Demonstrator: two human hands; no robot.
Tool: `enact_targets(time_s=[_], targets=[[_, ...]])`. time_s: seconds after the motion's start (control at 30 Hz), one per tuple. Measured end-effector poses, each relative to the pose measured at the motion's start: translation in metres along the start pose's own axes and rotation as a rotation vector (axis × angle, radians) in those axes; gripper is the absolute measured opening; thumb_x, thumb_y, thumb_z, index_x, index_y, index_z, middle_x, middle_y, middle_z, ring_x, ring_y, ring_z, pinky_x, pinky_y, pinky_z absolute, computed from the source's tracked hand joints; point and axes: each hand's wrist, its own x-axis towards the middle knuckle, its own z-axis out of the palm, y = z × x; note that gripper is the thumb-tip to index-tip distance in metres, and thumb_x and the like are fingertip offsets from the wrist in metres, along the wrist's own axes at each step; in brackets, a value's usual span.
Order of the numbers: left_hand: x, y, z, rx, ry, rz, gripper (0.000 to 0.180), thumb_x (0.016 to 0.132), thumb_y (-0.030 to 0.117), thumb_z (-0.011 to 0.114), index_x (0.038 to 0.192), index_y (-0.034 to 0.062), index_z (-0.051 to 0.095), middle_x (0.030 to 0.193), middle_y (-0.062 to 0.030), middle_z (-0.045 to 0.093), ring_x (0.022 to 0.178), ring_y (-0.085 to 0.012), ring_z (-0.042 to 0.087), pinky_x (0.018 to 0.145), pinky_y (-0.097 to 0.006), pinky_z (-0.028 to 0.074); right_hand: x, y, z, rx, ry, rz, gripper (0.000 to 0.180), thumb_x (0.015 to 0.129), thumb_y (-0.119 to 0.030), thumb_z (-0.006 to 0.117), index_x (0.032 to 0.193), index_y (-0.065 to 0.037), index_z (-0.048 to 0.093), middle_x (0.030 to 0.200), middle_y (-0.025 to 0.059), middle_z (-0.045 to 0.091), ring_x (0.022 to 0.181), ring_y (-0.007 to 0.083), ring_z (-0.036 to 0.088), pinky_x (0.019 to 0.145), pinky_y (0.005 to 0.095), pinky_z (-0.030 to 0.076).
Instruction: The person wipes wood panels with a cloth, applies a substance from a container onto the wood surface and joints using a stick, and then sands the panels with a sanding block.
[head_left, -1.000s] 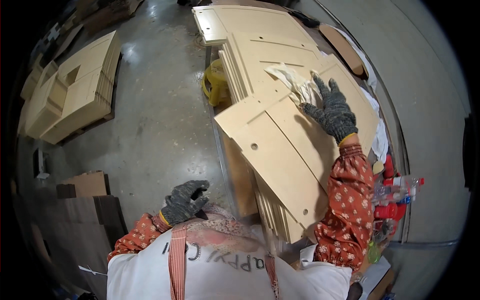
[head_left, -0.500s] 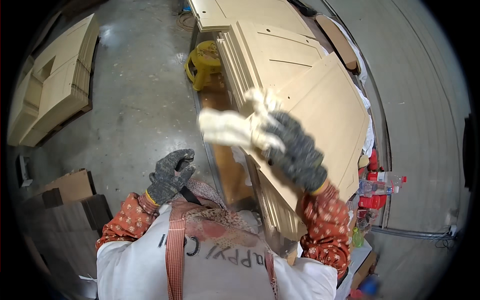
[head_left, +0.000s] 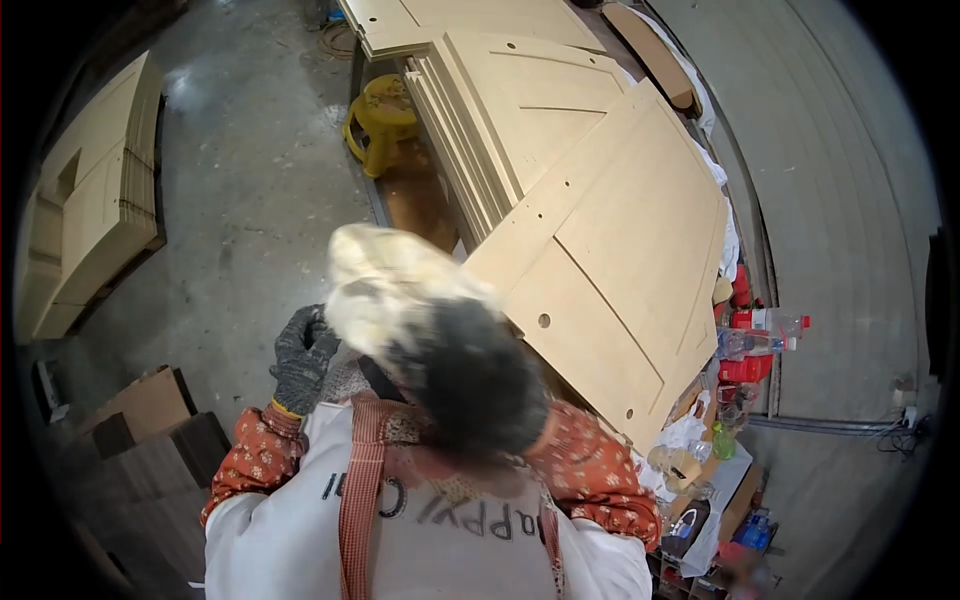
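Note:
My right hand [head_left: 480, 375], in a dark grey knit glove, grips a cream cloth bundle [head_left: 400, 270]. Hand and cloth are both blurred by motion, close in front of my chest. My left hand [head_left: 300, 358] wears a matching grey glove and sits by the upper edge of my apron [head_left: 455, 520]. Its fingers are loosely bent, with nothing visible in them; the cloth is just beside the fingertips. To the right of the cloth, a pale wooden panel [head_left: 610, 270] with grooves and small holes lies askew on a stack of similar panels [head_left: 455, 130].
A yellow stool [head_left: 383, 115] stands beside the panel stack. More pale panels [head_left: 105, 200] are piled at the far left, and dark flat boards [head_left: 150, 480] lie at the lower left. Plastic bottles [head_left: 755, 343] and clutter line the right side. A brown padded strip [head_left: 650, 58] lies behind.
My right hand has swung left and toward my body with the cloth, off the panels. My left hand has shifted slightly left. The view has turned a little, exposing more of the top panel.

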Motion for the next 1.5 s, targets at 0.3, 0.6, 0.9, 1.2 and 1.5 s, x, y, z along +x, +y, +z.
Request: enact_targets(time_s=[0.3,0.6,0.9,1.2,1.5], targets=[[0.011,0.005,0.014,-0.199,-0.155,-0.072,0.026,0.085,-0.003,0.058,0.111,-0.0022,0.058,0.09,-0.0027,0.062,0.074,-0.0082,0.055,0.066,-0.023,0.049,0.02,0.028,0.007,-0.114,0.063,0.026,0.041,0.093,-0.017,0.042,0.131,-0.001,0.046,0.133,0.0219,0.045,0.124,0.0369,0.043,0.106,0.0403,0.036],[0.02,0.022,0.023,-0.181,-0.23,-0.097,0.022,0.087,0.002,0.059,0.109,0.0009,0.058,0.089,-0.0051,0.062,0.072,-0.0114,0.057,0.061,-0.025,0.05,-0.082,-0.01,-0.054,-0.182,0.131,0.608,0.014,0.082,-0.014,0.054,0.091,-0.005,0.06,0.084,0.0104,0.059,0.071,0.0265,0.06,0.06,0.0378,0.048],[0.01,0.066,0.082,-0.187,-0.747,-0.198,0.036,0.08,0.002,0.066,0.115,-0.0005,0.057,0.099,-0.0066,0.063,0.088,-0.0136,0.06,0.08,-0.028,0.052,-0.225,-0.077,-0.114,-0.591,0.421,1.113,0.035,0.073,-0.019,0.069,0.107,-0.011,0.065,0.113,0.0132,0.061,0.099,0.0329,0.058,0.083,0.0444,0.046],[-0.043,0.098,0.192,-0.176,-1.071,-0.081,0.043,0.09,0.01,0.059,0.13,0.0015,0.047,0.113,-0.0102,0.061,0.084,-0.0185,0.061,0.068,-0.029,0.052,-0.322,-0.057,-0.099,-0.517,0.248,1.327,0.035,0.076,-0.014,0.058,0.11,-0.011,0.062,0.12,0.0146,0.058,0.113,0.0344,0.051,0.098,0.0471,0.036],[0.002,0.108,0.161,-0.389,-0.509,-0.245,0.027,0.083,0.021,0.06,0.101,0.001,0.063,0.094,-0.0104,0.066,0.084,-0.0224,0.064,0.063,-0.036,0.056,-0.318,-0.038,-0.096,-0.758,0.41,1.215,0.034,0.077,-0.007,0.054,0.11,-0.009,0.063,0.122,0.0144,0.058,0.112,0.0355,0.053,0.095,0.0471,0.041]])
